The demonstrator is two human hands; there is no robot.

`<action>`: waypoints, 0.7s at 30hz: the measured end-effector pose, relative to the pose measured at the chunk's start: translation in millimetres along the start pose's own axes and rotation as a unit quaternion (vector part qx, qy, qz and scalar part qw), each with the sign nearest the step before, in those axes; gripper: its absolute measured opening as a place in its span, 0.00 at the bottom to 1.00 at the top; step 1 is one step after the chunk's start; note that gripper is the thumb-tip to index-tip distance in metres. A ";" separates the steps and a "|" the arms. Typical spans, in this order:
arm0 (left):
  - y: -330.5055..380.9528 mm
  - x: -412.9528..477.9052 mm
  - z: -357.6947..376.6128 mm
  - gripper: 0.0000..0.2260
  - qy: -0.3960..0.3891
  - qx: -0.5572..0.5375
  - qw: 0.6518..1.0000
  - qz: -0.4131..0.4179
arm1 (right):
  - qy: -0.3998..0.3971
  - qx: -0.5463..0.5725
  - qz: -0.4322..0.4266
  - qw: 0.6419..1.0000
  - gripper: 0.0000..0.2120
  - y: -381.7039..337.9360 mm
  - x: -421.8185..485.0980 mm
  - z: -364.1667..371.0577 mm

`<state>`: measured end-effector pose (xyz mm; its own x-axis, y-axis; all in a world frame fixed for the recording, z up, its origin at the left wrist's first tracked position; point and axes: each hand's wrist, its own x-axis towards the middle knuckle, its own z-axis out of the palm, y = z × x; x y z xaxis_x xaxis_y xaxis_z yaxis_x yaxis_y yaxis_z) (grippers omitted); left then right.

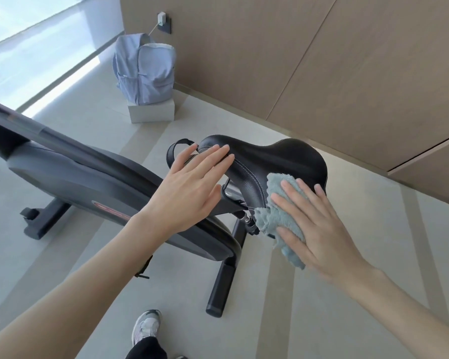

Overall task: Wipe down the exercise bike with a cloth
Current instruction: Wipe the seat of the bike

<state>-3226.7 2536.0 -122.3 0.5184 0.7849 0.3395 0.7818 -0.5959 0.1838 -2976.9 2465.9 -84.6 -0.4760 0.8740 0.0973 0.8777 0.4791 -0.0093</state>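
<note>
Cloth (275, 219), fuzzy blue-grey, is pressed onto the black bike saddle (283, 156) under a flat, spread right hand (322, 234); left hand (189, 193), fingers straight, rests on the nose, I think.

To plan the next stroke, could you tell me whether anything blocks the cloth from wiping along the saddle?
Only the left hand, resting flat on the saddle nose; the right hand presses the cloth against its wide end.

Pressing a blue-grey cloth (280, 216) on the black saddle (283, 159) of the exercise bike (88, 177) with the flat right hand (322, 229), touching the saddle's left end with the straight-fingered left hand (189, 193).
</note>
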 end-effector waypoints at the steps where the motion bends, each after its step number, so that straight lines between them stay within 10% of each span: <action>1: 0.1 0.1 -1.4 0.22 -0.005 0.003 1.000 0.001 | -0.006 0.011 0.037 0.999 0.25 -4.5 4.3 -1.5; 13: 1.7 2.4 -6.3 0.22 -0.008 0.003 1.000 -0.001 | -0.093 0.123 0.350 0.924 0.21 62.0 126.6 -11.4; 21: 11.7 2.8 -8.0 0.23 -0.027 -0.013 0.999 -0.034 | -0.004 0.096 0.227 0.969 0.23 23.1 83.1 -7.2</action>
<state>-3218.9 2529.9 -111.8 0.4830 0.8309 0.2763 0.8069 -0.5449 0.2280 -2995.8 2549.1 -69.6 -0.0432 0.9986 0.0321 0.9708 0.0496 -0.2346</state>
